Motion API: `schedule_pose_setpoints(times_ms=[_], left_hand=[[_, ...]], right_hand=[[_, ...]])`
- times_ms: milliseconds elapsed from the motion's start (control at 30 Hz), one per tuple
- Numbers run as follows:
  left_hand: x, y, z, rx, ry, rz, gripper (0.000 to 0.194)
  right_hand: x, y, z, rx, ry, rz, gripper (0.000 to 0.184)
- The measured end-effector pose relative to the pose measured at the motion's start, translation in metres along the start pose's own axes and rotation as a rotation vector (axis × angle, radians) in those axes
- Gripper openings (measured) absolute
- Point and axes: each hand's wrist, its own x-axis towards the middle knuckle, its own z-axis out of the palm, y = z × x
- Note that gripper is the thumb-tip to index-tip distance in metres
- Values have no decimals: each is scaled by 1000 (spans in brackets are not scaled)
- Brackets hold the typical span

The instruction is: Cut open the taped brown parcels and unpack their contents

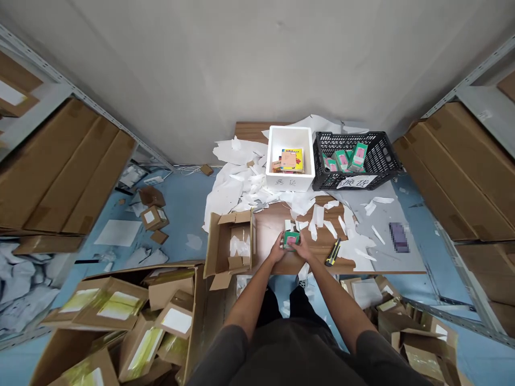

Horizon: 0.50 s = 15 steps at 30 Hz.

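Observation:
A small green box with a pink panel (291, 239) is held between my two hands near the table's front edge. Round its left side close the fingers of my left hand (277, 247). On its right side grips my right hand (302, 249). Just behind the box lie white paper scraps (292, 225). To the left stands an opened cardboard box (219, 246) with white crumpled packing inside. Right of my right hand lies a yellow and black utility knife (333, 252).
A white foam bin (289, 184) holding flat packets stands at the back of the table (265, 225). Beside it, a black crate (386, 170) holds several green boxes. Torn paper covers much of the tabletop. Large cartons of parcels (196, 316) flank me on the floor.

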Motion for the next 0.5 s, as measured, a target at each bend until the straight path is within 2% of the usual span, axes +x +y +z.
schedule_pose_setpoints(times_ms=[133,233,367,500], left_hand=[[18,-18,0,26,48,42,114],[22,-20,3,16,81,17,118],[14,-1,7,-26,116,-7,123],[2,32,5,-75,117,42,126]], right_hand=[[17,12,3,-22,27,-39,83],[23,12,7,-35,21,-41,78],[20,-6,12,-38,-38,-44,79],[14,-43,20,-57,-50,-98,84]])
